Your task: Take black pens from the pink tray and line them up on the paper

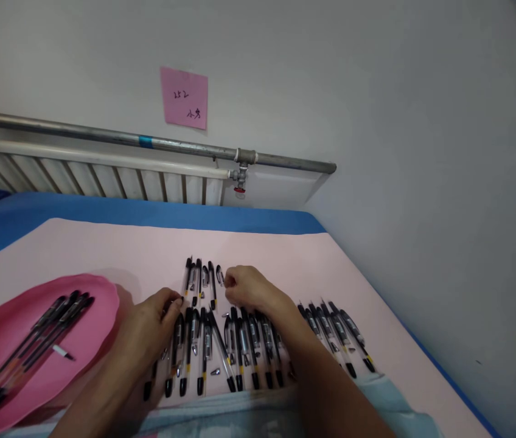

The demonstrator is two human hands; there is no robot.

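Note:
Pens taken apart lie in rows on the pink sheet, each with a clear barrel, black ends and a loose black cap beside it. My left hand [151, 319] is closed in a pinch at the lower end of the leftmost pen [187, 277] in the upper row. My right hand [246, 287] is closed just right of a black pen cap [220, 275] at that row's right end; what its curled fingers hold is hidden. Below both hands runs a longer row of pens [202, 350], with small silver cone tips [215, 371] between them. My right forearm covers part of this row.
A pink tray [103, 292] at the left holds several black pens [52, 331] and a small white-and-black piece [62, 352]. Light blue cloth [221, 407] lies along the near edge. Behind are a radiator [148, 182], a metal pipe [185, 146] and the wall.

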